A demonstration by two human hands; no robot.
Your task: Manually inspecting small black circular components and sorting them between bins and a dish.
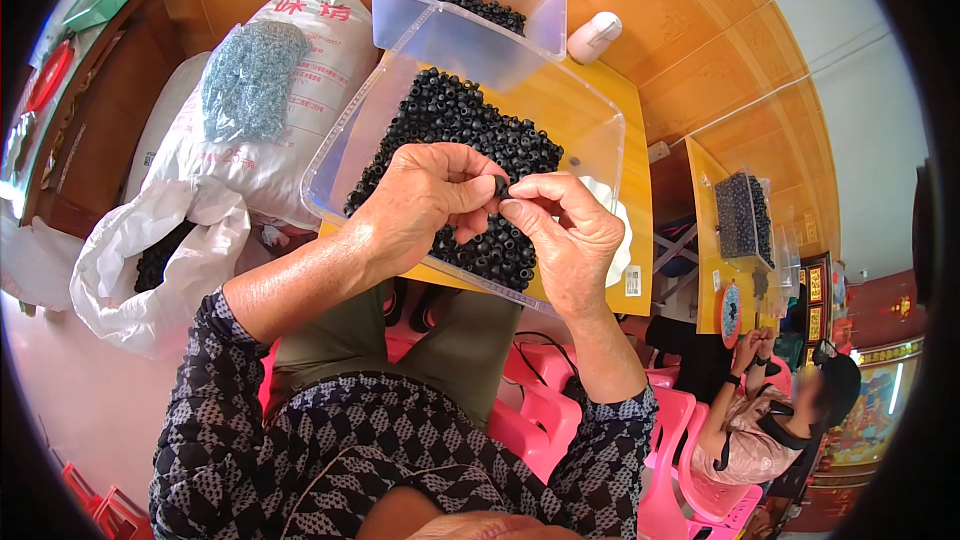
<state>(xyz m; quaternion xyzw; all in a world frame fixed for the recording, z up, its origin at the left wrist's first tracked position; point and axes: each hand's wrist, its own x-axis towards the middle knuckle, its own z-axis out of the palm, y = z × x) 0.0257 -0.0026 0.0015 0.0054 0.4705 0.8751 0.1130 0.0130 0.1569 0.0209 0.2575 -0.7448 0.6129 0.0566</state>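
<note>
Over a clear plastic tub (612, 140), my two hands meet fingertip to fingertip. Between the thumb and fingers of my left hand (425, 195) is a small black round part (501, 186). My right hand (580, 245) is closed in a pinch of thumb and index finger right against that part; whatever lies between its fingertips is too small to make out. A heap of many similar black parts (440, 105), some showing a round hole, fills the tub below, partly hidden by my hands.
Behind stands another clear tub (545, 15) of black parts, beside a pale bottle (594, 37) on the yellow table (635, 210). To the left are a white sack (335, 60), a bag of bluish pieces (255, 80) and an open white bag (215, 245). A co-worker (770, 420) sits at right.
</note>
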